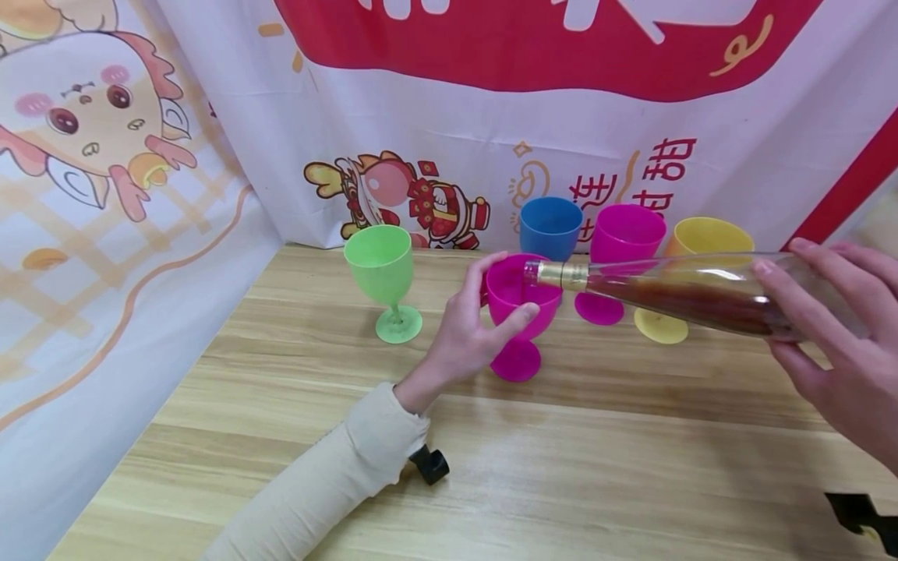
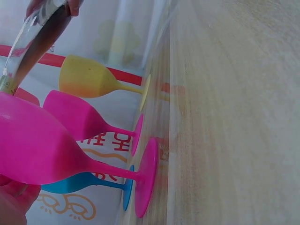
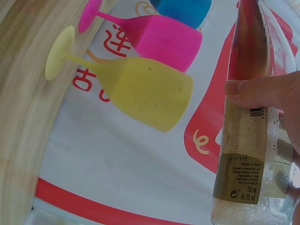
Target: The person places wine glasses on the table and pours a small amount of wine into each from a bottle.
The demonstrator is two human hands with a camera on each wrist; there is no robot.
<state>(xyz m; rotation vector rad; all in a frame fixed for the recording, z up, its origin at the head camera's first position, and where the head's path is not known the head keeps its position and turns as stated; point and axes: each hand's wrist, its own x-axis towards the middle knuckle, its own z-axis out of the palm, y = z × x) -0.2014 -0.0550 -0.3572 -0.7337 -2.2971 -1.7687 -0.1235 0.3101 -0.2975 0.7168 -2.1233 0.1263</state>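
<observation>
In the head view my left hand (image 1: 468,323) holds the bowl of a magenta goblet (image 1: 517,360) that stands on the table, thumb on the near side. My right hand (image 1: 852,327) grips a clear glass wine bottle (image 1: 673,292) around its body. Tilted nearly level, the bottle has its gold-collared mouth over the goblet's rim. Reddish-brown liquid lies along the bottle's lower side. A thin stream seems to fall inside the goblet. The right wrist view shows the bottle's label (image 3: 239,178) and my thumb across the glass.
A green goblet (image 1: 382,265) stands to the left. Behind the held goblet are a blue goblet (image 1: 550,226), another magenta goblet (image 1: 627,230) and a yellow goblet (image 1: 712,234). A printed cloth (image 1: 414,101) hangs behind the wooden table (image 1: 561,483).
</observation>
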